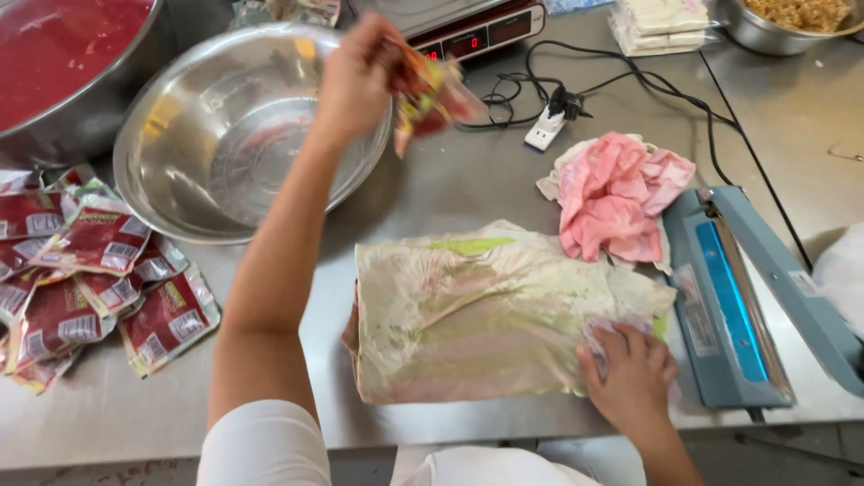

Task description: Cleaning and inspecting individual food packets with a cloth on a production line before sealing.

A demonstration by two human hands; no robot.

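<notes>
My left hand (357, 79) is raised over the rim of an empty steel bowl (225, 135) and grips a small printed sauce pouch (430, 97), blurred by motion. My right hand (633, 376) rests palm down on the near right corner of a folded, stained cloth (486, 310) lying flat on the steel table (450, 180), just left of a blue heat sealer (738, 306). A heap of filled red pouches (90, 279) lies at the left.
A large pot of red sauce (63, 54) stands at the far left. A digital scale (468, 27), a power plug and black cable (553, 121), a crumpled pink cloth (616, 193), stacked white packets (661, 22) and a bowl of food (792, 18) are further back.
</notes>
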